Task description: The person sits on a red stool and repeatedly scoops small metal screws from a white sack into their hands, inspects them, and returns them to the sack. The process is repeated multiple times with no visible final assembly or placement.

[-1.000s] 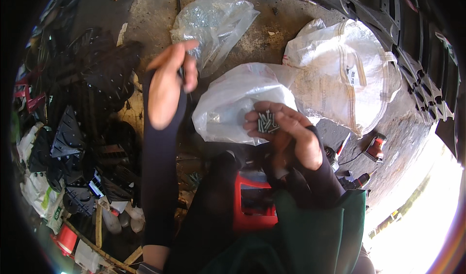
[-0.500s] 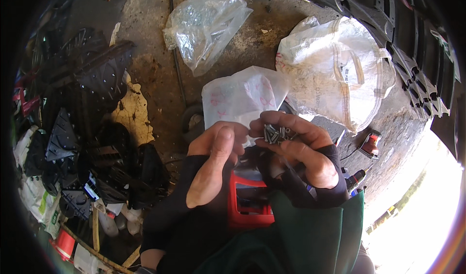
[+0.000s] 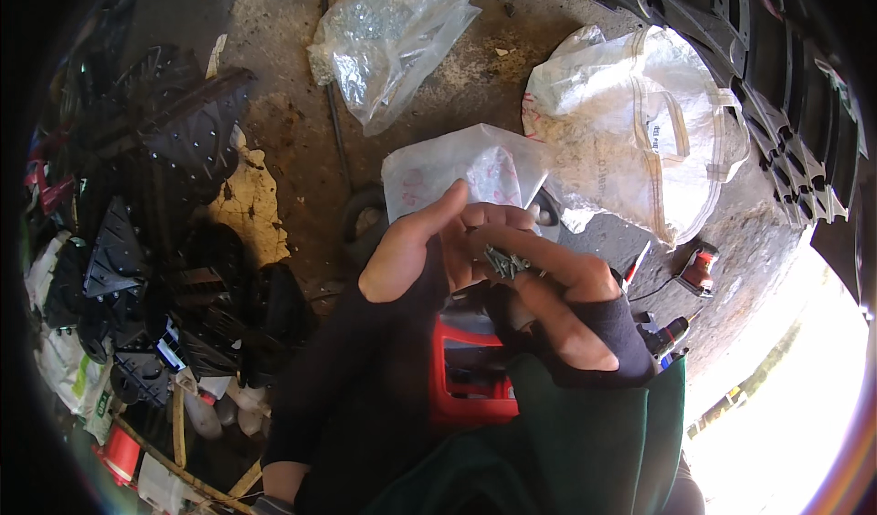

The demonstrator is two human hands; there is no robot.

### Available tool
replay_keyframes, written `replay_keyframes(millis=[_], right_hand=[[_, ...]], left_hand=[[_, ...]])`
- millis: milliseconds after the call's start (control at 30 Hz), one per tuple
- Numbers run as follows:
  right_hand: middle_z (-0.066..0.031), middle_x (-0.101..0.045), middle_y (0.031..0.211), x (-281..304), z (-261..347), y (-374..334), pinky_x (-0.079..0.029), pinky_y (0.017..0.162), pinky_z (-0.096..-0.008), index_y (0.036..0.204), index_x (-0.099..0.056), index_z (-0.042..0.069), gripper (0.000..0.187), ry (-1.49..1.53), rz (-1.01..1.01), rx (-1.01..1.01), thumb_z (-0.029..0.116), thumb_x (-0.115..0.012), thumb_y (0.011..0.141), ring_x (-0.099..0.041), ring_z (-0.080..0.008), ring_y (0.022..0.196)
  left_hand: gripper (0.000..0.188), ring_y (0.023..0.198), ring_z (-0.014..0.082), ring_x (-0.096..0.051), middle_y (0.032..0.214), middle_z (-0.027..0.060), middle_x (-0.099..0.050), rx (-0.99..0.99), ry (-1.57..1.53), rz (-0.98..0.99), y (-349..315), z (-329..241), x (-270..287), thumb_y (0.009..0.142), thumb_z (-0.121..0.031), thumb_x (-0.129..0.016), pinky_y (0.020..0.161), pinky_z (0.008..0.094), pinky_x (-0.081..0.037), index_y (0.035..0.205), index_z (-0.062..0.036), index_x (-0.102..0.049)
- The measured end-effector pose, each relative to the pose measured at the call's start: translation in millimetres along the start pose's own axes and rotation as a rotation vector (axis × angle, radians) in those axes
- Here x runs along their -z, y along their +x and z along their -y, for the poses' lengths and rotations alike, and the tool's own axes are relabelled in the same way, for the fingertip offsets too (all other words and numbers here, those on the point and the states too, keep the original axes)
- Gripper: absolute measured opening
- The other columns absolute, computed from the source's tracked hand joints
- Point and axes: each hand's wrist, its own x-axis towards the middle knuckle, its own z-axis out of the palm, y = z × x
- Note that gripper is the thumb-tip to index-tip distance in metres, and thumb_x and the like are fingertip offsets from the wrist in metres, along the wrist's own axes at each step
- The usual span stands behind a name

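My right hand (image 3: 562, 282) is curled around a small heap of metal screws (image 3: 504, 262), tilted so that they lie along its fingers toward my other palm. Against its fingertips rests my left hand (image 3: 416, 246), palm turned inward, thumb raised and apart, fingers stretched behind the right hand's fingers. Whether any screws lie in the left palm is hidden. Just beyond both hands is a whitish plastic bag (image 3: 438, 168) with red marks. Below them, close to my body, stands a red plastic crate or frame (image 3: 470, 412).
A clear plastic bag (image 3: 388, 54) and a large white woven sack (image 3: 621, 141) lie on the floor ahead. Black moulded parts (image 3: 201, 305) are piled at left. At right are a red-and-black power tool (image 3: 701, 270), a drill (image 3: 670, 334) and stacked black parts (image 3: 786, 159).
My hands have come together, the left moving right and slightly up with its thumb lifted. The right hand has tipped its screws toward the left palm.
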Motion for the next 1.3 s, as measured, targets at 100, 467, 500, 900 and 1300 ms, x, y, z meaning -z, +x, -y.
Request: replay_keyframes(millis=[100,467,500,900,1300], right_hand=[[-0.0167,-0.067,0.113,0,-4,5,-0.047,0.091,-0.0287,0.134,-0.056,-0.003,0.044,0.079,-0.062,-0.071,-0.007,-0.044,0.092,-0.065,-0.0194,0.103],[-0.0171,-0.066,0.118,-2,-15,21,-0.048,0.096,-0.0326,0.131,-0.058,-0.005,0.039,0.478,-0.097,-0.081,-0.003,-0.044,0.094,-0.064,-0.0224,0.109],[-0.0172,-0.066,0.119,-5,-16,21,-0.049,0.093,-0.0320,0.129,-0.059,-0.006,0.037,0.378,-0.110,-0.086,-0.002,-0.044,0.095,-0.064,-0.0216,0.107],[-0.0197,-0.066,0.118,9,-29,25,-0.049,0.102,-0.0391,0.115,-0.063,-0.010,0.025,0.609,-0.095,-0.003,-0.003,-0.048,0.096,-0.063,-0.0312,0.114],[-0.0218,-0.065,0.116,1,-33,30,-0.047,0.106,-0.0427,0.116,-0.060,-0.007,0.022,0.708,-0.010,0.104,0.000,-0.048,0.100,-0.063,-0.0297,0.116]], left_hand=[[0.052,0.117,0.0298,-0.060,0.126,0.0217,-0.060,-0.004,-0.062,0.022,5,1,0,0.105,-0.039,-0.042,0.098,0.0454,-0.049,0.127,0.0079,-0.053],[0.047,0.117,0.0283,-0.059,0.126,0.0193,-0.059,-0.041,0.010,0.075,7,1,2,0.105,-0.032,-0.045,0.100,0.0446,-0.048,0.130,0.0073,-0.050],[0.046,0.117,0.0284,-0.059,0.126,0.0189,-0.060,-0.037,-0.011,0.035,7,1,1,0.106,-0.032,-0.044,0.100,0.0444,-0.048,0.130,0.0066,-0.050],[0.039,0.117,0.0310,-0.060,0.122,0.0207,-0.061,-0.039,-0.080,-0.006,15,4,8,0.104,-0.024,-0.044,0.099,0.0492,-0.049,0.125,0.0080,-0.051],[0.037,0.113,0.0281,-0.061,0.122,0.0166,-0.064,0.058,-0.257,0.281,33,6,20,0.103,-0.022,-0.043,0.100,0.0431,-0.046,0.120,0.0075,-0.055]])
